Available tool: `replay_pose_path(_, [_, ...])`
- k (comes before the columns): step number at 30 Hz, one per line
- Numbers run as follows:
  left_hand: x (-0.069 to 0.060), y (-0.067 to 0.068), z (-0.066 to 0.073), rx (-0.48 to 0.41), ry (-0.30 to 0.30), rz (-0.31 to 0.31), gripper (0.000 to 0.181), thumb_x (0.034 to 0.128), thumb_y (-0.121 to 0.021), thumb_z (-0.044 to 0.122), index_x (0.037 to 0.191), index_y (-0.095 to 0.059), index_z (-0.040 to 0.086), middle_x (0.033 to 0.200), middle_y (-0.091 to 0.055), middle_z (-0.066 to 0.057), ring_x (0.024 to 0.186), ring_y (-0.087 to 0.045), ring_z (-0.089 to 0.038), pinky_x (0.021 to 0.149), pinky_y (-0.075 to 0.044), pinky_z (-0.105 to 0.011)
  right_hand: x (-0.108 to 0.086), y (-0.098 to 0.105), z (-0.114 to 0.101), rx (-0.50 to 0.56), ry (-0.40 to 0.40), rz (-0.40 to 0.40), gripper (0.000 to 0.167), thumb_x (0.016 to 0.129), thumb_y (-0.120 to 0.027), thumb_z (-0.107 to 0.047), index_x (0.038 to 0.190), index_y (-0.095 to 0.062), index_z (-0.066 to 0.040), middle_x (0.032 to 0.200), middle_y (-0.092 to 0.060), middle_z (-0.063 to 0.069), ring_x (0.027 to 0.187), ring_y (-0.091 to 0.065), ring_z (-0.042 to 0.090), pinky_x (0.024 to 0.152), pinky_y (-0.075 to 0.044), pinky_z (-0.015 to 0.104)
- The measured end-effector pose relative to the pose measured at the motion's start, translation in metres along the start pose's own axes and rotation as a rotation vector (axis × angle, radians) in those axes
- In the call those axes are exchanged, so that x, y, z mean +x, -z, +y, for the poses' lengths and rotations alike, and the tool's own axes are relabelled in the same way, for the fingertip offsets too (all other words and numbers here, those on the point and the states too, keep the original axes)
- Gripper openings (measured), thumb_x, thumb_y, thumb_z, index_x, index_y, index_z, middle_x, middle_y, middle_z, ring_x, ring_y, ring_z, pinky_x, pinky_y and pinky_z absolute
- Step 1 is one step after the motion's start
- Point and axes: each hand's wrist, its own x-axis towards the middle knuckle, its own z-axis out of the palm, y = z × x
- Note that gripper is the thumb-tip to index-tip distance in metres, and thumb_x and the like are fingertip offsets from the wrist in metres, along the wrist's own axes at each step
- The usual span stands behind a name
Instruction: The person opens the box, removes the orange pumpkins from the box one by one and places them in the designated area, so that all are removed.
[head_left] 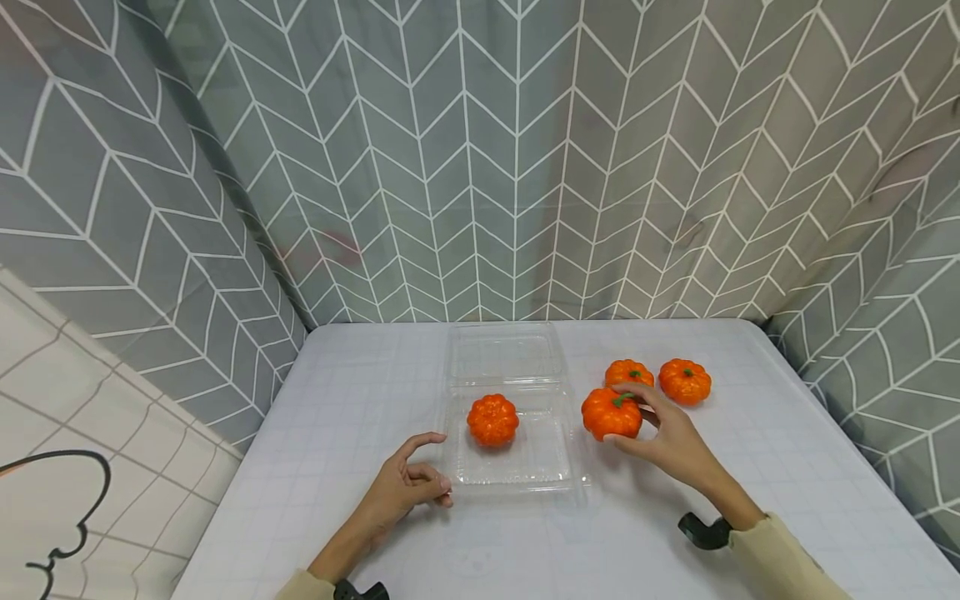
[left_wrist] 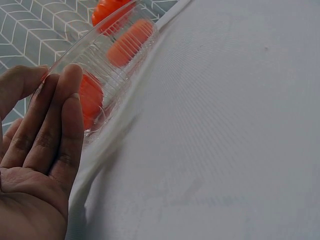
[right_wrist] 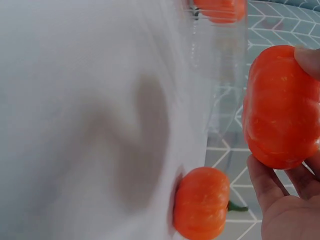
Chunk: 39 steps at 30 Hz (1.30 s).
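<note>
In the head view my right hand (head_left: 663,433) grips an orange toy pumpkin (head_left: 609,414) with a green stem, thumb on one side and fingers on the other. The right wrist view shows this pumpkin (right_wrist: 282,107) raised off the tabletop. A clear plastic clamshell box (head_left: 517,479) lies with its lid folded back, and one orange pumpkin (head_left: 492,421) sits in its left part. My left hand (head_left: 408,477) is at the box's left edge with fingers loosely bent; in the left wrist view the fingertips (left_wrist: 70,75) overlap the rim, contact unclear.
Two more pumpkins rest on the table right of the box: one (head_left: 627,372) partly hidden behind the held pumpkin, another (head_left: 685,382) farther right. The clear lid (head_left: 506,354) extends toward the patterned curtain (head_left: 487,167) behind. A white cloth (head_left: 315,433) covers the table.
</note>
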Motion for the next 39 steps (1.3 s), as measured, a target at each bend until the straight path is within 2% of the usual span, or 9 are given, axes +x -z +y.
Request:
replay_pose_path(12, [-0.001,0.000,0.001,-0.005,0.011,0.010,0.081,0.0906,-0.080,0.010,0.156,-0.033,0.010,0.089,-0.074,-0.012,0.080,-0.076,-0.027,0.087,-0.060,-0.044,-0.013,0.008,0.016,-0.048,-0.090,0.002,0.071,0.082,-0.090,-0.031,0.141,-0.055,-0.012,0.137,-0.058,0.009,0.126,-0.054,0.028,0.095,-0.036,0.002])
replay_pose_path(19, [-0.001,0.000,0.000,-0.007,0.016,0.005,0.080,0.0911,-0.080,0.010,0.156,-0.033,0.010,0.090,-0.074,-0.012,0.080,-0.076,-0.027,0.087,-0.060,-0.044,-0.019,0.012,0.023,-0.058,-0.095,0.007,0.072,0.082,-0.090,-0.029,0.141,-0.055,-0.009,0.139,-0.058,0.013,0.128,-0.053,0.032,0.096,-0.037,0.003])
replay_pose_path(21, [-0.001,0.001,0.000,-0.005,0.015,0.005,0.080,0.0911,-0.080,0.010,0.156,-0.033,0.010,0.090,-0.074,-0.012,0.080,-0.076,-0.027,0.087,-0.060,-0.044,-0.021,0.013,0.025,-0.072,-0.105,0.009,0.072,0.082,-0.090,-0.030,0.141,-0.054,-0.009,0.139,-0.058,0.013,0.128,-0.053,0.033,0.099,-0.043,0.011])
replay_pose_path(23, [-0.001,0.001,-0.001,-0.003,0.015,0.007,0.080,0.0911,-0.080,0.010,0.156,-0.034,0.010,0.090,-0.074,-0.013,0.080,-0.076,-0.028,0.087,-0.059,-0.045,-0.022,0.014,0.028,-0.085,-0.120,0.015,0.073,0.082,-0.090,-0.031,0.142,-0.054,-0.009,0.138,-0.058,0.014,0.128,-0.053,0.033,0.104,-0.048,0.024])
replay_pose_path(26, [-0.001,0.001,-0.001,0.001,0.023,0.010,0.080,0.0907,-0.080,0.011,0.156,-0.034,0.011,0.090,-0.074,-0.013,0.080,-0.076,-0.029,0.088,-0.059,-0.045,-0.023,0.015,0.032,-0.085,-0.140,0.017,0.074,0.082,-0.090,-0.029,0.142,-0.052,-0.006,0.138,-0.057,0.015,0.129,-0.052,0.034,0.105,-0.046,0.044])
replay_pose_path(30, [-0.001,0.001,-0.002,0.004,0.037,0.014,0.081,0.0903,-0.081,0.012,0.156,-0.034,0.011,0.090,-0.075,-0.013,0.081,-0.076,-0.028,0.088,-0.059,-0.044,-0.024,0.016,0.037,-0.079,-0.147,0.014,0.074,0.083,-0.090,-0.026,0.142,-0.051,-0.003,0.138,-0.056,0.017,0.130,-0.051,0.036,0.104,-0.042,0.051])
replay_pose_path(33, [-0.001,0.000,-0.001,0.001,0.036,0.019,0.081,0.0902,-0.081,0.011,0.156,-0.034,0.010,0.090,-0.074,-0.014,0.081,-0.076,-0.028,0.087,-0.060,-0.044,-0.024,0.016,0.040,-0.091,-0.148,0.017,0.074,0.082,-0.090,-0.026,0.141,-0.051,-0.003,0.136,-0.056,0.018,0.128,-0.052,0.036,0.105,-0.046,0.042])
replay_pose_path(37, [-0.001,0.000,0.000,-0.003,0.036,0.022,0.080,0.0904,-0.081,0.011,0.156,-0.034,0.011,0.090,-0.074,-0.013,0.081,-0.076,-0.029,0.088,-0.059,-0.044,-0.023,0.018,0.043,-0.089,-0.163,0.023,0.075,0.082,-0.091,-0.025,0.141,-0.051,-0.001,0.136,-0.055,0.019,0.127,-0.052,0.036,0.100,-0.043,0.012])
replay_pose_path(39, [-0.001,0.001,0.000,-0.004,0.037,0.026,0.080,0.0906,-0.080,0.010,0.156,-0.034,0.011,0.090,-0.074,-0.013,0.081,-0.076,-0.029,0.088,-0.059,-0.044,-0.022,0.018,0.044,-0.079,-0.167,0.022,0.076,0.081,-0.091,-0.024,0.141,-0.050,0.000,0.137,-0.054,0.021,0.128,-0.051,0.037,0.102,-0.043,0.014])
